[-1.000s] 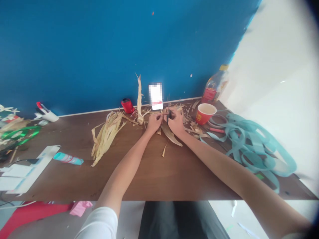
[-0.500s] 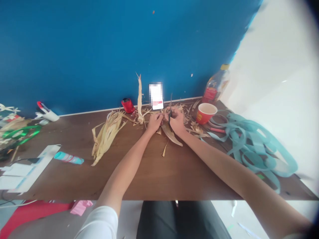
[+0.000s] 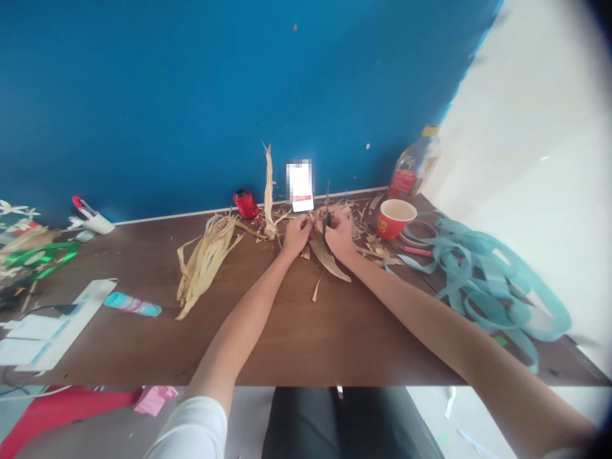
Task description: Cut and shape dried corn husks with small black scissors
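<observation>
My left hand (image 3: 297, 234) is closed in a pinch on a dry corn husk (image 3: 329, 260). The husk hangs down to the right beneath my hands, its wide end near the table top. Close beside it, my right hand (image 3: 340, 233) is closed around a slim dark tool that looks like scissors (image 3: 326, 223), the thin tip pointing up and away. The fingertips of both hands nearly meet, and what lies between them is too small to make out. A thin husk strip (image 3: 315, 292) lies below the hands. Husk scraps (image 3: 377, 245) are scattered around and behind them.
A husk bundle (image 3: 205, 264), an upright husk piece (image 3: 268, 191) and a red roll (image 3: 245, 204) are left of my hands. Behind stands a lit phone (image 3: 301, 185). Rightward are a red paper cup (image 3: 396, 220), a bottle (image 3: 414, 166) and teal ribbon (image 3: 478, 274). A blue tube (image 3: 132, 304) lies left.
</observation>
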Demonstrator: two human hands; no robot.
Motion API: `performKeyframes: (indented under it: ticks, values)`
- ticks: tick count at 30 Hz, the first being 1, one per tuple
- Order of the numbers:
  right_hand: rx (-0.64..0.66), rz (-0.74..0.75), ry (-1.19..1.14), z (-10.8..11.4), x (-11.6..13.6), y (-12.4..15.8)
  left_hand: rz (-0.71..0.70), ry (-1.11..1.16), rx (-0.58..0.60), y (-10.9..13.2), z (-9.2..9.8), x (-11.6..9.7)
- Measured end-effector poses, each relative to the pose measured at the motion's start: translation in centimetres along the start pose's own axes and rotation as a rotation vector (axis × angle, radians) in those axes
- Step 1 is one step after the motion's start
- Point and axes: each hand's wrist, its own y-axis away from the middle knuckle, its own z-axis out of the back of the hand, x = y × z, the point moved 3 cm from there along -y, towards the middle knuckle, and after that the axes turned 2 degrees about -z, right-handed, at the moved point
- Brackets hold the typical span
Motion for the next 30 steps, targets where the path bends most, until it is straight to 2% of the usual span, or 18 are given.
performKeyframes:
  ticks: [6,11,17,30]
  values:
    - [-0.05,0.04,0.146,0.33,0.31,0.13,-0.036,-0.013,0.049,-0.22,-0.12,0.03]
    - [-0.078,0.07,0.247,0.45,0.57,0.24,-0.081,-0.005,0.003,-0.39,0.06,0.07]
    - [-0.055,0.089,0.307,0.34,0.6,0.3,-0.087,-0.024,-0.035,-0.43,-0.01,0.7]
    - [-0.012,0.07,0.344,0.17,0.43,0.18,-0.095,-0.014,-0.036,-0.32,-0.01,0.3]
